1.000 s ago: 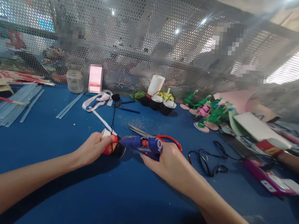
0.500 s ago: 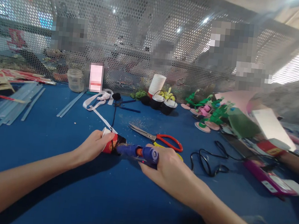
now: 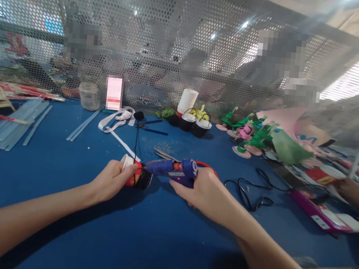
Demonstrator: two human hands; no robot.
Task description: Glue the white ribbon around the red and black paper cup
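My left hand point(image 3: 111, 180) is closed round a paper cup point(image 3: 144, 179), which lies tilted on its side above the blue table point(image 3: 144, 237). The cup is red and white, with black yarn wrapped at its right end. A strand of black yarn point(image 3: 136, 141) runs from the cup back to a small black ball. In my right hand point(image 3: 201, 187) is a blue glue gun point(image 3: 173, 168) with a lit red light. Its nozzle points left, at the cup's upper side; whether it touches is unclear. Behind the gun lie scissors point(image 3: 165, 154), partly hidden.
Black yarn-covered cups point(image 3: 201, 129) stand at the back before stacked paper cups point(image 3: 188, 101). White ribbon point(image 3: 123, 145), pliers point(image 3: 152, 130) and glue sticks point(image 3: 17, 123) lie to the left. Green flower pieces point(image 3: 260, 136), a cable point(image 3: 246, 191) and a purple power strip point(image 3: 321, 213) are at right, by another person's hand point(image 3: 356, 196).
The glue gun has risen and moved slightly right, now covering much of the scissors. The cup has turned so its black end shows more. The other person's hand now holds a thin pale stick.
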